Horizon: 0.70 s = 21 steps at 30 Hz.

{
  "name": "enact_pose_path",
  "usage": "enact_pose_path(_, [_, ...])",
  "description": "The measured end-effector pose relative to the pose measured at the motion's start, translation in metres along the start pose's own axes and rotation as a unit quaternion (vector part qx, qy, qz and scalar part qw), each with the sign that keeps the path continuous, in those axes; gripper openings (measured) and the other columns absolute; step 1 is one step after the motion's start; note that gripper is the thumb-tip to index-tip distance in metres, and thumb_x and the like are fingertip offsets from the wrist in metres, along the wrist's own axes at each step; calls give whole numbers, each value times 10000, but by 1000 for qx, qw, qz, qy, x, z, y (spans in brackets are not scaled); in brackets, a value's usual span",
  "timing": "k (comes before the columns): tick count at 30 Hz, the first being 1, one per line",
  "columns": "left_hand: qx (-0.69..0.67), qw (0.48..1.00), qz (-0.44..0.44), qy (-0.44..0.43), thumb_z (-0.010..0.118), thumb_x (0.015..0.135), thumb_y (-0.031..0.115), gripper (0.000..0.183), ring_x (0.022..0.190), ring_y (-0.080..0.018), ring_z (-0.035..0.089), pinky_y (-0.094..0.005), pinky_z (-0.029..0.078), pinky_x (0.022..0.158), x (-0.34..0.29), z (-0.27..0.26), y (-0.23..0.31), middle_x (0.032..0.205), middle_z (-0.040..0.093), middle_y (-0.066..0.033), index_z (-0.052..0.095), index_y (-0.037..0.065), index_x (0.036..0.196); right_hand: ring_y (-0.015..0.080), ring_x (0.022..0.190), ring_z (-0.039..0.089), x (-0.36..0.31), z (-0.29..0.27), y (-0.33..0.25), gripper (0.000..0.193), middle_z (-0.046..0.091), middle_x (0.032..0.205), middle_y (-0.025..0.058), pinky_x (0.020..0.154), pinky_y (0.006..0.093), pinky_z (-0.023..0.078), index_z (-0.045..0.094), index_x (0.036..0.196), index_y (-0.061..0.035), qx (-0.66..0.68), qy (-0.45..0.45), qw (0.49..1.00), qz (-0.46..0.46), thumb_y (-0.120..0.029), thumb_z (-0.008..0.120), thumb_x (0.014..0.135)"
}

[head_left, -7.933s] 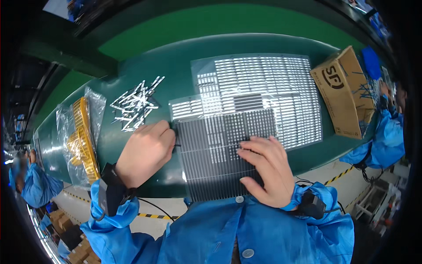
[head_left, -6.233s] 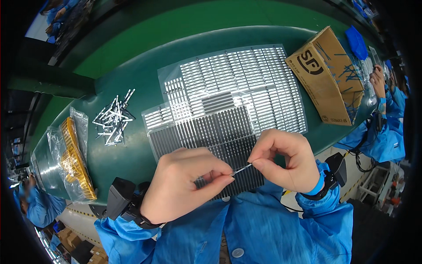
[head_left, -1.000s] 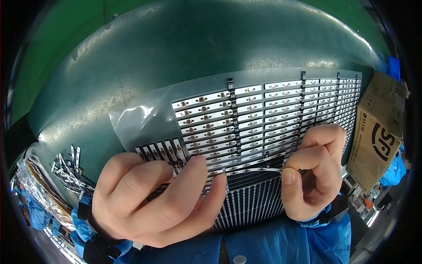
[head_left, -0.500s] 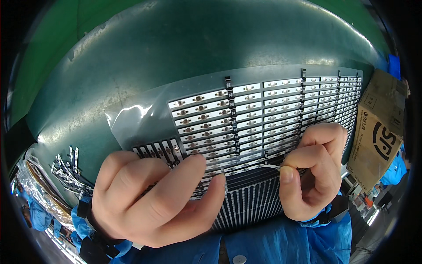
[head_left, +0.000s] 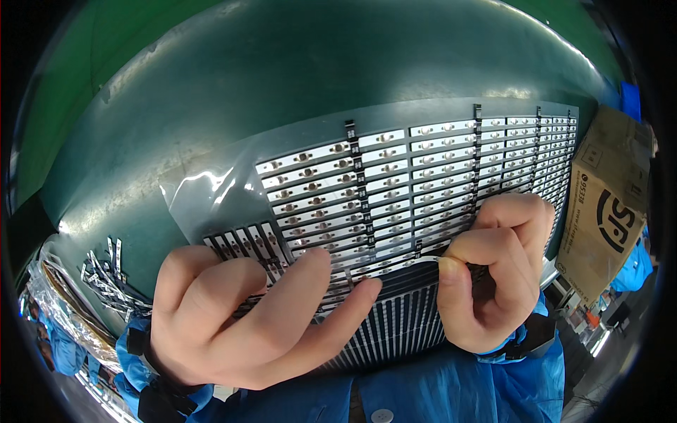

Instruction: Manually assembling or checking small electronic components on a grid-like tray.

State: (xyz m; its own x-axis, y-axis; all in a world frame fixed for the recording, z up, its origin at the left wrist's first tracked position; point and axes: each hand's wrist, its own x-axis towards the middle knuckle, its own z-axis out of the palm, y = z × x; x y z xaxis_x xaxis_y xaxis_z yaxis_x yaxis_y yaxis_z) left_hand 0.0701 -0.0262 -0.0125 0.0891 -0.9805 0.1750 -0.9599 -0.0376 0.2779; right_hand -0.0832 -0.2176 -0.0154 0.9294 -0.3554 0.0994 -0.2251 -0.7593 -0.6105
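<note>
Rows of white LED strips (head_left: 384,171) with dark round parts lie on a clear plastic sheet (head_left: 211,158). My right hand (head_left: 497,275) is closed, thumb and forefinger pinching the raised end of one thin white strip (head_left: 388,267) in the lowest long row. At the left, my left hand (head_left: 243,317) rests over the sheet, forefinger and thumb apart, holding nothing. Its thumb tip touches the sheet near that strip, and the forefinger lies on the rows above. Narrow dark-and-white strips (head_left: 402,321) run upright below; some are hidden by my left hand.
A green table surface (head_left: 303,63) lies under the sheet. Loose short strips (head_left: 113,278) are heaped at the left, beside a clear plastic bag (head_left: 70,303). At the right edge stands a cardboard box (head_left: 606,204).
The sheet of strips has shifted slightly left and away from me. My left thumb has slid right along the strip; my right hand has moved a little left, still pinching.
</note>
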Motion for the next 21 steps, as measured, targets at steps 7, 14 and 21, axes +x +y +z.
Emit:
enact_pose_path(7, [31, 999, -21, -4, 807, 695, 294, 433, 891, -212, 471, -343, 403, 705, 0, 5, 4, 1113, 545, -24, 751, 389, 1113, 227, 787, 424, 0, 3, -3, 161, 497, 873, 105, 721, 332, 314, 616, 811, -55, -52, 5, 999, -15, -65, 672, 660])
enact_pose_path(14, [30, 999, -12, 15, 753, 682, 296, 424, 867, -222, 483, -330, 426, 705, 3, 5, 3, 1136, 542, -50, 763, 354, 1102, 254, 820, 428, 1, 5, -8, 210, 493, 888, 107, 745, 347, 321, 599, 822, -77, -103, 10, 994, -22, -10, 660, 632])
enact_pose_path(21, [15, 1000, -13, 4, 783, 556, 296, 581, 885, -247, 510, -357, 450, 733, 9, 1, 8, 1163, 560, -76, 762, 286, 1136, 270, 840, 429, -1, -5, -9, 188, 500, 914, 111, 782, 386, 315, 605, 824, -86, -167, 31, 986, 2, -63, 715, 673])
